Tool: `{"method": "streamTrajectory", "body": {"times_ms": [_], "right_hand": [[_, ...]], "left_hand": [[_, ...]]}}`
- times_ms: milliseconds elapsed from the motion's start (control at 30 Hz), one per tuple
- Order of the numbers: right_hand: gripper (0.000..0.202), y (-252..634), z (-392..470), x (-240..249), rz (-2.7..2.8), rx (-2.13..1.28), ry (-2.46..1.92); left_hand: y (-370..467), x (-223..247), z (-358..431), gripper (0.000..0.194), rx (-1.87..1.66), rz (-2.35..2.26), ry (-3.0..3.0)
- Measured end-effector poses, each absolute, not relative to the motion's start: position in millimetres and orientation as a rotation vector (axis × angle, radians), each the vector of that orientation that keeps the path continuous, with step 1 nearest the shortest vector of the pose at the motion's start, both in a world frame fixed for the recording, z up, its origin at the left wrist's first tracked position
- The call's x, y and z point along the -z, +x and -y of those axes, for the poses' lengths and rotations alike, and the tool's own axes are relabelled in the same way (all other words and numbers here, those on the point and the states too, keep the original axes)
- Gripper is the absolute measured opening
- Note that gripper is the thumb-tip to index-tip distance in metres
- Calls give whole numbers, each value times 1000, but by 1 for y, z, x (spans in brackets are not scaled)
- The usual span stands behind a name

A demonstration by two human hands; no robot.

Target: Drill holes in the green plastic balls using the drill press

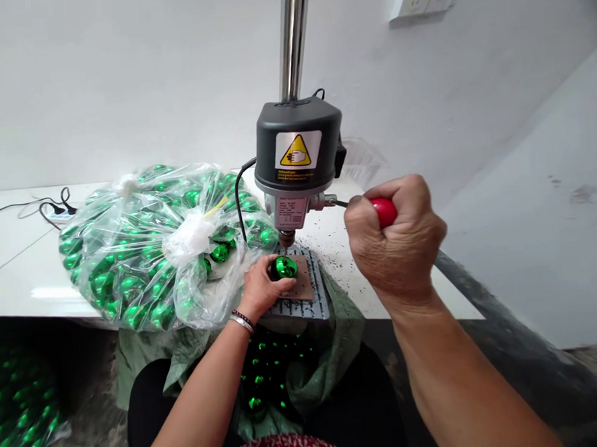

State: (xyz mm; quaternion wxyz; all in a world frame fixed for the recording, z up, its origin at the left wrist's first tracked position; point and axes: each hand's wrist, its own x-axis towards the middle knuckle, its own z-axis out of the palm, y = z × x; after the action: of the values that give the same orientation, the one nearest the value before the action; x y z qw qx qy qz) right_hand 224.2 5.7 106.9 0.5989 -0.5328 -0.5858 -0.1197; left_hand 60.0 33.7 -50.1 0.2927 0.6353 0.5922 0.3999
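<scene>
My left hand (266, 285) grips a shiny green ball ornament (286, 267) between thumb and fingers, on a brown board (304, 282) that lies on the drill press base (321, 305). Right above the ball is the drill chuck (286, 238), its bit reaching down to the ball's top; whether it has gone in I cannot tell. My right hand (400, 245) is wrapped round the red knob (384, 211) of the feed lever, to the right of the grey drill press head (298, 147).
Clear plastic bags (130, 252) full of green balls lie left on the white table (21, 285). More balls (259, 379) sit in a green sack (342, 341) at my lap. Another bag (22, 405) stands on the floor. Dark shavings dot the table near the base.
</scene>
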Motion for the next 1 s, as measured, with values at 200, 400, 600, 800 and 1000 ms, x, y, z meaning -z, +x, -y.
{"method": "streamTrajectory", "body": {"times_ms": [200,400,600,800,1000], "right_hand": [[10,226,-3,-102,1380,376,-1259],[14,224,1,-83,1376,442,-1230],[12,222,0,-64,1343,546,-1162],[12,222,-3,-49,1320,512,-1128],[16,220,1,-37,1321,331,-1160]], "left_hand": [[61,50,-32,54,-1073,-1579,1721],[61,49,-31,55,-1052,-1609,1739],[62,46,-30,55,-1042,-1616,1739],[63,43,-27,55,-978,-1668,1735],[62,44,-27,54,-1012,-1656,1726]]}}
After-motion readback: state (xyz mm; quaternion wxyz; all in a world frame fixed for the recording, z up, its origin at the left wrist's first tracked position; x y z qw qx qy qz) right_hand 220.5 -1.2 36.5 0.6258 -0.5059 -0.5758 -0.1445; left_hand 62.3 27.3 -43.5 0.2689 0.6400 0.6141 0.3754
